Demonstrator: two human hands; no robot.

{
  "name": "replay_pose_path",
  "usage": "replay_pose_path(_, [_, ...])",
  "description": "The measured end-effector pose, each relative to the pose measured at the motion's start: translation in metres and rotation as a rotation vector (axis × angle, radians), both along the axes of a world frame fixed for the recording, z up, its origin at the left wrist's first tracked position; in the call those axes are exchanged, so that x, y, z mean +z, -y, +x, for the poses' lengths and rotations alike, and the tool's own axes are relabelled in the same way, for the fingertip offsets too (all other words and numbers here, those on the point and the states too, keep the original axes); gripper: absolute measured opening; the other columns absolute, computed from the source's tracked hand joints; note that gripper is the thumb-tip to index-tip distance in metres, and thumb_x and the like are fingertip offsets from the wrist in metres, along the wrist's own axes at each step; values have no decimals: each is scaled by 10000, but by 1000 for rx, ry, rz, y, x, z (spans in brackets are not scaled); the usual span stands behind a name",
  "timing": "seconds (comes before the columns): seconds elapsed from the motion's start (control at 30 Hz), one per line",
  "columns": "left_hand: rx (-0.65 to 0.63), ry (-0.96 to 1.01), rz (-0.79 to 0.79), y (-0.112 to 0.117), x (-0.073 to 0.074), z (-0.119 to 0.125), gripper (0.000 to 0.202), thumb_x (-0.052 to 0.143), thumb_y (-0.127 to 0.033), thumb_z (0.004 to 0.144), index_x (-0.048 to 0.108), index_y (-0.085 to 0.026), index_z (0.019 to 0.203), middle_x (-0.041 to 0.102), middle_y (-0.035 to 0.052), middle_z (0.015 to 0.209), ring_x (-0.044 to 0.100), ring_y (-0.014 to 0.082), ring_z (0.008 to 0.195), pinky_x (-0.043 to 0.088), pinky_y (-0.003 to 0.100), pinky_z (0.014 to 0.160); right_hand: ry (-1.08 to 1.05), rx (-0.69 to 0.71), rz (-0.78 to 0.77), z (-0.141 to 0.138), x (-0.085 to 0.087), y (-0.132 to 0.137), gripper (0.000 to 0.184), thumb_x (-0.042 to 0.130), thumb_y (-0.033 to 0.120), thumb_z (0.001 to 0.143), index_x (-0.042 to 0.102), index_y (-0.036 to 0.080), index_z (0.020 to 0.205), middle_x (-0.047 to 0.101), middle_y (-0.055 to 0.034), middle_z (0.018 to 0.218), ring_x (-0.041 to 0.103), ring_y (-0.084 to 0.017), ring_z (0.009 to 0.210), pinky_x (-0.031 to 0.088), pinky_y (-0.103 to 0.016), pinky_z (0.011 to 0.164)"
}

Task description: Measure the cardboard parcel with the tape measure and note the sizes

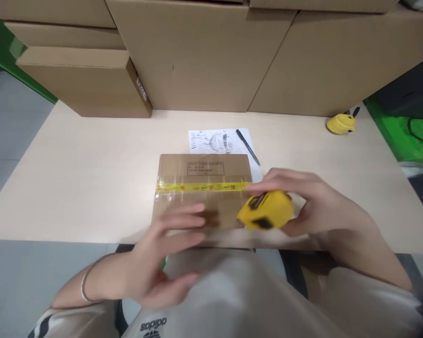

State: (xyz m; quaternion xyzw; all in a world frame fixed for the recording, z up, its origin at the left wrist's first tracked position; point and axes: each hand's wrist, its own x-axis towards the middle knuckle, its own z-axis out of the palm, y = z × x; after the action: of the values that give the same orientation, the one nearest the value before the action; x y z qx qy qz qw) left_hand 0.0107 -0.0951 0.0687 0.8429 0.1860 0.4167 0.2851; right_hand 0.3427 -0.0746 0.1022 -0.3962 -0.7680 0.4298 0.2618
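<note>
A cardboard box [183, 206] with yellow printed tape across its top and a small printed label lies at the table's front edge. My right hand [313, 202] grips a yellow-and-black tape measure [273, 211] over the box's right side; motion blurs it slightly. Over the box's near left part is my left hand [165, 253], fingers apart and holding nothing. I cannot tell whether its fingertips touch the cardboard. Behind the box, partly covered by it, is a sheet of paper [207, 141] with dark markings, and a black pen [247, 147] rests on it.
Large cardboard boxes [204, 61] line the back of the pale table [91, 178]. A flatter carton [88, 89] stands at the back left. Near the back right corner sits another yellow item [341, 123] with a black strap.
</note>
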Motion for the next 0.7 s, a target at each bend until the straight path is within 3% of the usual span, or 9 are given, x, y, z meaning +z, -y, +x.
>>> replay_pose_path(0.07, [203,234,-91,-8,-4,-15,353,679,-260,923,663,-252,1276,713,87,1179,686,275,1251,589,491,1112,-269,-278,-153,16,-14,-3,308,876,284,724,782,276,1017,705,-19,879,602,-129,675,432,-233,518])
replay_pose_path(0.13, [459,362,-245,-20,-15,-25,299,703,-277,924,702,-292,1223,701,54,1175,683,253,1233,562,469,1129,-417,-452,-300,26,-31,-5,230,813,416,802,760,258,960,714,-17,882,444,-70,502,347,-238,449])
replay_pose_path(0.2, [625,371,-466,-35,-30,-28,354,684,-388,958,672,-308,1303,682,62,1244,657,254,1269,538,469,1142,-432,-489,-400,26,-46,-5,313,733,492,858,743,236,1038,753,-64,1048,354,-35,435,286,-248,411])
replay_pose_path(0.27, [716,314,-651,-46,-43,-26,487,642,-515,979,607,-307,1418,622,89,1405,598,272,1363,486,478,1194,-431,-486,-522,20,-57,-2,384,751,514,834,728,214,1073,744,-126,1215,386,-33,416,256,-257,386])
replay_pose_path(0.33, [681,236,-845,-51,-51,-23,599,576,-632,983,571,-287,1473,574,113,1505,554,317,1426,489,483,1193,-442,-474,-600,12,-61,4,424,785,534,801,714,214,1070,737,-140,1271,397,-30,391,229,-258,368])
replay_pose_path(0.47, [294,161,-1185,-49,-58,-27,765,410,-793,955,628,-219,1411,680,159,1394,596,392,1388,598,488,1070,-481,-541,-581,5,-54,23,461,830,531,775,718,231,1106,711,-132,1373,283,22,370,140,-249,378])
replay_pose_path(0.53, [246,199,-1161,-48,-57,-34,714,425,-773,964,612,-262,1427,651,128,1450,577,363,1419,602,460,1079,-515,-576,-562,6,-47,33,413,817,514,796,739,260,1111,723,-106,1372,252,33,363,141,-247,382])
replay_pose_path(0.6, [291,276,-1036,-51,-51,-40,673,484,-748,960,550,-333,1485,577,84,1538,560,341,1435,594,459,1094,-560,-553,-538,12,-40,41,372,809,517,791,766,290,1082,762,-75,1303,246,38,333,156,-246,370])
replay_pose_path(0.7, [286,313,-831,-56,-36,-41,746,620,-704,909,466,-357,1551,581,102,1500,638,358,1312,611,524,1045,-514,-513,-454,32,-31,41,466,803,667,687,770,279,943,816,-66,1091,251,15,288,174,-260,338])
